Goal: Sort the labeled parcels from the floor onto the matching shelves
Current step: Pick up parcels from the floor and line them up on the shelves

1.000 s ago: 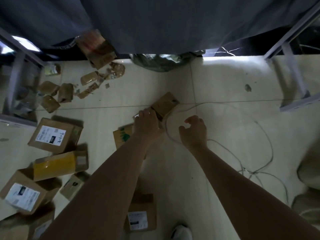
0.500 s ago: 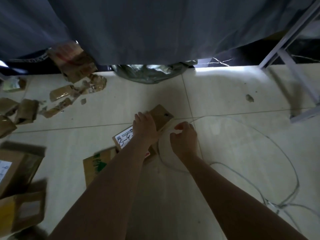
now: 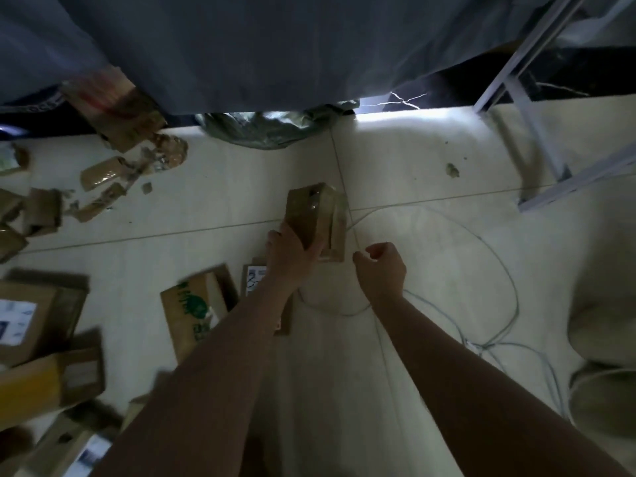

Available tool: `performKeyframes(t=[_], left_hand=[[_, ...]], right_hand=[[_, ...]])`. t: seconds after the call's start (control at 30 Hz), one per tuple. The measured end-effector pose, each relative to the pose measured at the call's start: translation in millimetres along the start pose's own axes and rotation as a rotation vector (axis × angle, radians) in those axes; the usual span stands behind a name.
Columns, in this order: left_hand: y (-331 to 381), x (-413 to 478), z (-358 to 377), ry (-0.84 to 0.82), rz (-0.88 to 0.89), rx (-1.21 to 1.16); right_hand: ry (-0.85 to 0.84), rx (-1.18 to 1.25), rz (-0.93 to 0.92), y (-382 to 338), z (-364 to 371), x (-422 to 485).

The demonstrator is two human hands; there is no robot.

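Fingers (image 3: 275, 237) clasp parcel (image 3: 309, 210) at near end, left hand (image 3: 290, 259)

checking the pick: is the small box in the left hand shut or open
Shut: the small box shows glossy tape across its top, no raised flaps; the left hand grips it.
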State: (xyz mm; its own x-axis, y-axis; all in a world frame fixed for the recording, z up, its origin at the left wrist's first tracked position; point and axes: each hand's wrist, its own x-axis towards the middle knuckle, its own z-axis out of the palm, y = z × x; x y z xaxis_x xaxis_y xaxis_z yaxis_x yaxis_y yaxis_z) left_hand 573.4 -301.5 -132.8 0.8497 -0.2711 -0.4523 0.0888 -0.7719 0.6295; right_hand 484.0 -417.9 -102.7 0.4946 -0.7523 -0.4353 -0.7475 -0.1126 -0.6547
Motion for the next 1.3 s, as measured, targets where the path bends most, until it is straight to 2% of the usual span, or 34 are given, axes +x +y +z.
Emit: performKeyframes(t=[0.1, 0.2, 0.27, 0.37, 0.43, 0.6, 0.7, 0.8, 1.03, 1.13, 1.3], left_hand=[[49, -55, -39, -0.079, -0.081, -0.373], [100, -115, -76, -0.19, -0.205, -0.567], [131, -155, -104, -0.266, -0.265, -0.669], [172, -218, -152, -0.332, -0.345, -0.815], [195, -256, -184, -0.333, -0.402, -0.907], [260, -339, -274, -0.53, -0.392, -1.053], [293, -378, -325, -0.581, -0.378, -1.06], [312, -409, -365, -0.556, -0.345, -1.015], [315, -476, -444, -0.427, -0.393, -1.049], [311, -505, -475, -0.353, -0.349, -1.006], [312, -537, -522, -0.207, -0.141, -0.843]], right_hand=[[-0.001, 0.205, 0.16, -41, -45, -41], [-0.048, 0.5, 0.321, -88, -96, -87], [-0.11, 0.658, 0.364, -114, -131, -116], [-0.193, 0.766, 0.352, -155, -191, -172], [-0.19, 0.787, 0.341, -172, -228, -206], [-0.214, 0.89, 0.236, -226, -308, -296], [-0.276, 1.008, 0.155, -262, -346, -341], [-0.313, 1.107, 0.125, -295, -369, -379], [-0.373, 1.133, 0.069, -346, -380, -463], [-0.415, 1.145, 0.067, -358, -376, -492], [-0.476, 1.187, 0.306, -385, -363, -530]])
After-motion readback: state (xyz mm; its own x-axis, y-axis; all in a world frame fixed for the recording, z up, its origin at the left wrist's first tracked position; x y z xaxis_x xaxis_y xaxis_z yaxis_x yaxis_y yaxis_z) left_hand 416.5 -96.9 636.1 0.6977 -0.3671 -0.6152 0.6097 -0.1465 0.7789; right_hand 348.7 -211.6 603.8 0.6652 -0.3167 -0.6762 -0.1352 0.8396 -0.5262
